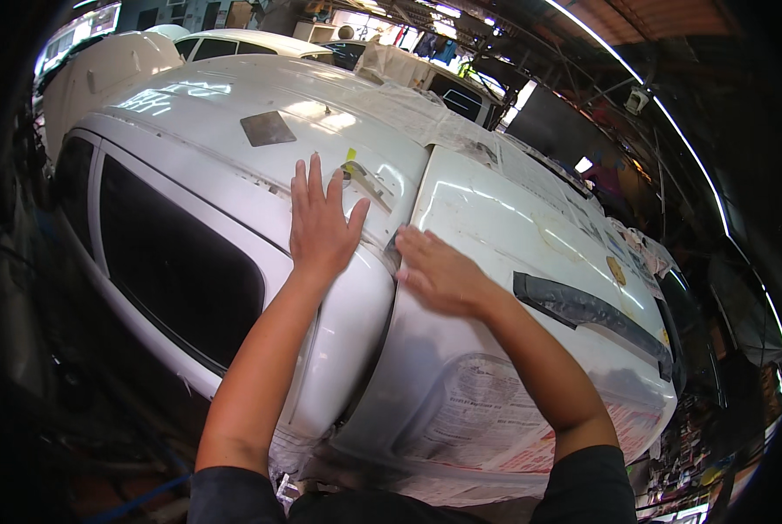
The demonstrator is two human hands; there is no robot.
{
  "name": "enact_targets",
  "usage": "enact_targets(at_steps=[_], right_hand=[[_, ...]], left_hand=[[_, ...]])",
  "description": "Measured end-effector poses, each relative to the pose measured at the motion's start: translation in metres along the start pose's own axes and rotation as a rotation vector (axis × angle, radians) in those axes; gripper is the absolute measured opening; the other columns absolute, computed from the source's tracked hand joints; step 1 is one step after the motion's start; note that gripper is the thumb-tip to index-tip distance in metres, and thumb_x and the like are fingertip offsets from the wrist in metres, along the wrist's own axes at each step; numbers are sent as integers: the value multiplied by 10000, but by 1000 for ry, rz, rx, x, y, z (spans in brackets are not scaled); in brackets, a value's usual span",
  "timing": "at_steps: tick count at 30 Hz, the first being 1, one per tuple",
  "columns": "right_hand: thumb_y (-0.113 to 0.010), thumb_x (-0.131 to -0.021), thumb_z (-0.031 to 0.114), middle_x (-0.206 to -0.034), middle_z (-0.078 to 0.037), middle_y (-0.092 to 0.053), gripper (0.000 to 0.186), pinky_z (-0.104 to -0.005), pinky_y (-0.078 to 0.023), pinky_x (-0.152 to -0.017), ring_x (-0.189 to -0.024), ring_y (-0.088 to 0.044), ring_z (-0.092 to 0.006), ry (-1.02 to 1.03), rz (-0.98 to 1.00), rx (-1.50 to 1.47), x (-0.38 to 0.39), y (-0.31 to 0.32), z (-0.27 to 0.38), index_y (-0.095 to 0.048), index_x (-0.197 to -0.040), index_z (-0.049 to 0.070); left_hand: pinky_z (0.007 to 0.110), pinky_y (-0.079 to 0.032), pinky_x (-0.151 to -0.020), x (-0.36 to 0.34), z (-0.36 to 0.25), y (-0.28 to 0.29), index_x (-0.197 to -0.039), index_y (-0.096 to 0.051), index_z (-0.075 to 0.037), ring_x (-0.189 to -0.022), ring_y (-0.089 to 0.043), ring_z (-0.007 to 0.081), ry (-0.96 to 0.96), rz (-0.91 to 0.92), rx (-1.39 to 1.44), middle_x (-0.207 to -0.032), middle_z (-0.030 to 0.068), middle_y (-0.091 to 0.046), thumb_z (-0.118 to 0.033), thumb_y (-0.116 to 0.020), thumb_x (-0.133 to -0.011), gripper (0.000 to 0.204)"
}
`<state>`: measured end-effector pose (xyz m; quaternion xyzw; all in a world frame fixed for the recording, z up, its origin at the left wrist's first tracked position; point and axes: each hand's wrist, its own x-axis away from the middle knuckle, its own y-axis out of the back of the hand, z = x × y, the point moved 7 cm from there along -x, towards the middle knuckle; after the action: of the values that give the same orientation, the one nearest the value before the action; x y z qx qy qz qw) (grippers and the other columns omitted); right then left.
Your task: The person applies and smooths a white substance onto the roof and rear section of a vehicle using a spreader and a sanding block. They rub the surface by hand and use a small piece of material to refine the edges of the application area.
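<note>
My left hand point(323, 223) lies open with fingers apart on the white vehicle roof point(216, 96), near its side edge, just below a narrow strip with yellow tape point(365, 179). My right hand point(434, 271) is beside the seam between the cab and the white rear canopy point(513, 218), fingers together over a small dark grey piece point(392, 247) that is mostly hidden and too unclear to name. A square grey sheet point(268, 129) rests farther up the roof.
A long dark trim piece point(587, 319) and a yellow pad point(616, 271) lie on the canopy. Newspaper masking point(487, 406) covers its lower side. The dark side window point(172, 262) is at left. Other vehicles point(220, 45) stand behind.
</note>
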<state>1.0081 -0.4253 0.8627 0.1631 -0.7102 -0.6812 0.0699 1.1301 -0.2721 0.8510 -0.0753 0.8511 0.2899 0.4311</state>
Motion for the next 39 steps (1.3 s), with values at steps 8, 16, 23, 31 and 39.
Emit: enact_targets(at_steps=[8,16,23,31,39], right_hand=[[-377,-1086,505,-1602,-350,-344,774,-468,-196,-1287,-1542,-282,-437,-259,-39,-26,-46,-11,-57,-385,-1501,-148],[-441,-1065,506,-1618,-316,-346,779,-502,-197,-1286,-1551,-271,-431,15,50,140,34,4,28,-396,-1507,-133],[-505,-1024,549,-1604,-346,-344,860,-514,-215,-1275,-1544,-277,-450,-206,-118,124,5,-7,-3,-392,-1492,-164],[-589,-968,560,-1615,-307,-361,869,-516,-244,-1264,-1535,-312,-430,-37,-133,245,49,-13,48,-428,-1499,-109],[-619,-968,521,-1537,-356,-427,830,-519,-294,-1239,-1471,-381,-477,-108,-231,165,27,-22,62,-461,-1431,-149]], left_hand=[[547,-212,-1260,-1,2,-5,-1484,-508,-14,-1573,-141,434,4,5,24,-1676,234,-248,-419,-580,-1034,610],[526,-215,-1265,1,1,-4,-1477,-522,-16,-1571,-146,431,-8,-10,-15,-1665,235,-268,-438,-575,-1036,613],[521,-223,-1264,0,1,-6,-1478,-523,-19,-1576,-135,418,13,19,-20,-1674,221,-250,-428,-588,-1031,609],[536,-185,-1282,-2,3,-4,-1467,-529,-7,-1574,-133,426,-1,-9,-27,-1670,231,-252,-446,-561,-1035,616],[528,-212,-1265,-2,3,1,-1474,-516,-10,-1582,-126,411,54,41,-10,-1679,223,-247,-410,-560,-1044,588]])
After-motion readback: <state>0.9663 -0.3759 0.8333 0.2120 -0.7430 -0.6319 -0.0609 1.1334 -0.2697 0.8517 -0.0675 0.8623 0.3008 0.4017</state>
